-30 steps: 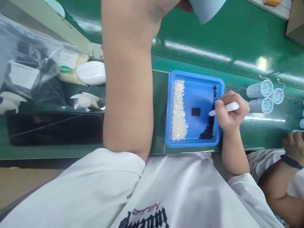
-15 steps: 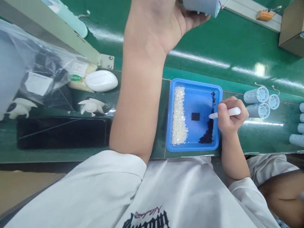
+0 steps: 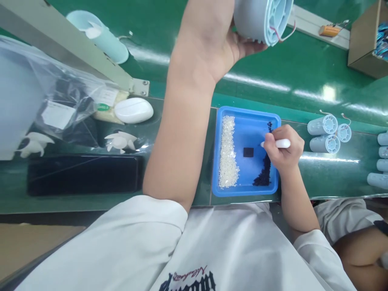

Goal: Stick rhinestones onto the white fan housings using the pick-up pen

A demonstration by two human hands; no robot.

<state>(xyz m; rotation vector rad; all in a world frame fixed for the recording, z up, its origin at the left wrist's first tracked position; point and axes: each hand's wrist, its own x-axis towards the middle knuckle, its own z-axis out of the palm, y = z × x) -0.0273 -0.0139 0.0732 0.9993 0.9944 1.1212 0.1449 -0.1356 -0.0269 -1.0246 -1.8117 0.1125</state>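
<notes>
At the top of the view, my left hand (image 3: pixel 224 56) is closed around a light-blue cylindrical housing (image 3: pixel 251 18) with a ribbed open end and red and white wires; part of the hand is cut off by the frame edge. My right hand (image 3: pixel 286 153) grips a white pen-shaped tool (image 3: pixel 283 143), its tip pointing left over a blue tray (image 3: pixel 250 109). Inside this tray, tiny black parts (image 3: pixel 264 173) lie in a strip along the right, partly beneath my right hand. Small whitish parts (image 3: pixel 227 157) form a strip on the left. Between them sits a black square (image 3: pixel 248 152).
Several light-blue cylinders (image 3: pixel 321 125) lie right of the tray, more at the far right edge. On the left are a black phone-like slab (image 3: pixel 83 176), white finned pieces (image 3: pixel 120 141), a white mouse-shaped object (image 3: pixel 133 110) and plastic bags (image 3: pixel 57 113). Another person's leg (image 3: pixel 357 250) shows lower right.
The camera view has shifted slightly. The held housing shows more fully, lower in the picture. My right hand has moved a little left over the tray, with the tool's tip now left of the black strip.
</notes>
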